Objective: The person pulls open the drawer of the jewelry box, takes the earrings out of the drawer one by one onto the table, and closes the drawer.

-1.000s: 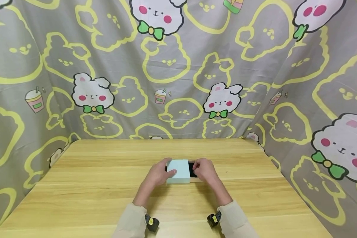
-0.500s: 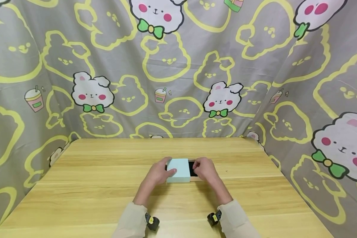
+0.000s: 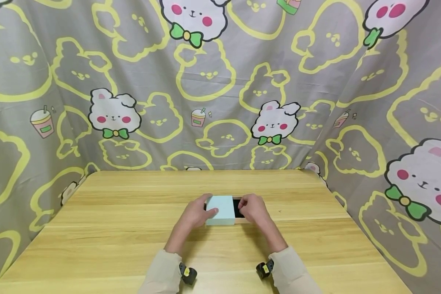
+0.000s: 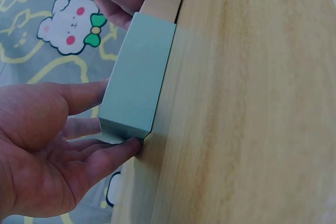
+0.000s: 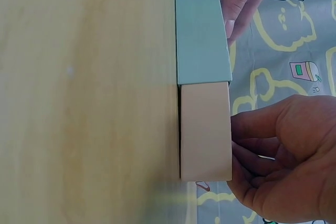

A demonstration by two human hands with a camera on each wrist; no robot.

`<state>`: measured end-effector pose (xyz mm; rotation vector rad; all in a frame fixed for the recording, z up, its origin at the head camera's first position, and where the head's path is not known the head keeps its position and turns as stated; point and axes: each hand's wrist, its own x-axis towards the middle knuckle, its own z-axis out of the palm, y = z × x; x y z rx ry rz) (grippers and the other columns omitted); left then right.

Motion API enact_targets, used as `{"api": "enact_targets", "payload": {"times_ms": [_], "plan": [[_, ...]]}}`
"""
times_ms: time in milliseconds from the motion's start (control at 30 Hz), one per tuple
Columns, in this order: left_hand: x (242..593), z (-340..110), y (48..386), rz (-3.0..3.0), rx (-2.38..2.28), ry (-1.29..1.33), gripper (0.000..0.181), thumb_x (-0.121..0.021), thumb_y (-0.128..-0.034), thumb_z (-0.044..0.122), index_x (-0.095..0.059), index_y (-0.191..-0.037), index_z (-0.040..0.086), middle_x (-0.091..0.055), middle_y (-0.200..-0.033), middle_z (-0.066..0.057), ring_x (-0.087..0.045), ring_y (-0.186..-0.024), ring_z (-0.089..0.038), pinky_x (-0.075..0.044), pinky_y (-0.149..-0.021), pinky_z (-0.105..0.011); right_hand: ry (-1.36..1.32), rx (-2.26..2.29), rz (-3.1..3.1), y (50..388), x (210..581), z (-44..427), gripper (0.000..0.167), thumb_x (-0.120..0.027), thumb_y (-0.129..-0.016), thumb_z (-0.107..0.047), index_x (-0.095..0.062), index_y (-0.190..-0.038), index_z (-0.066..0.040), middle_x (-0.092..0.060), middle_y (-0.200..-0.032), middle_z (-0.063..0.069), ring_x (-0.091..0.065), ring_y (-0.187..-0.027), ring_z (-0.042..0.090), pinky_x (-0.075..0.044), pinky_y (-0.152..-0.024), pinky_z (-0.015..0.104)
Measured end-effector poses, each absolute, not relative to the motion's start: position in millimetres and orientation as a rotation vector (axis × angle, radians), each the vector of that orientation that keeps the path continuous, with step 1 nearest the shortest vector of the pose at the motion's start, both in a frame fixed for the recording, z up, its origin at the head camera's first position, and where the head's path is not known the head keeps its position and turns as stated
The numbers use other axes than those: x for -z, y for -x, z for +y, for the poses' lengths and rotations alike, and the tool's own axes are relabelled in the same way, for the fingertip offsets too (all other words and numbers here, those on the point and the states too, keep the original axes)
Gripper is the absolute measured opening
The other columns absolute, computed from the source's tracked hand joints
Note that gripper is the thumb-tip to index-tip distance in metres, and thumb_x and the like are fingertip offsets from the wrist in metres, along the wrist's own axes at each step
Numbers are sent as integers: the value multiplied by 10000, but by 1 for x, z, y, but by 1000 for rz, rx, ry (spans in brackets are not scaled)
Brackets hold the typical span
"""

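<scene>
A pale blue box sleeve [image 3: 220,209] lies on the table, with its tan inner tray [image 5: 206,132] sticking out of the right end. The tray's inside is black where it shows in the head view. My left hand [image 3: 196,212] grips the sleeve at its left end, thumb on the top. In the left wrist view, a fingertip of that hand touches the sleeve's lower corner. My right hand [image 3: 254,209] has curled fingers at the tray's outer end, gripping it; its fingertips reach over the top edge and are partly hidden. Whether anything lies in the tray is hidden.
The wooden table [image 3: 132,245] runs out on all sides of the box. Grey curtains [image 3: 220,81] with cartoon rabbits stand behind and at both sides. A black wrist camera [image 3: 188,274] sits on the left wrist, another camera [image 3: 265,269] on the right.
</scene>
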<state>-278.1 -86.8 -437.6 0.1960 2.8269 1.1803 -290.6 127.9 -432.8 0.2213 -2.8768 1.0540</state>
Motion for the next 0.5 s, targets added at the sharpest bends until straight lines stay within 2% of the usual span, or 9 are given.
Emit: {"api": "enact_targets", "payload": {"times_ms": [200, 500], "plan": [[437, -87, 278, 2826, -1177, -194, 609, -704, -965, 335, -491, -1493, 120, -565, -1445, -217, -605, -1187, -339, -515, -958, -525, -210, -1124, -2848, 290, 428, 131, 102, -685, -837, 58, -722, -818, -35, -674, -740, 40, -558, -624, 164, -467, -575, 280], [436, -87, 277, 2822, -1187, -200, 613, -704, -967, 322, -484, -1498, 111, -569, -1439, -223, -618, -1094, -300, -525, -910, -490, -130, -1115, -2783, 294, 417, 147, 66, -710, -825, 45, -733, -829, -17, -702, -749, 48, -626, -681, 165, -533, -671, 328]]}}
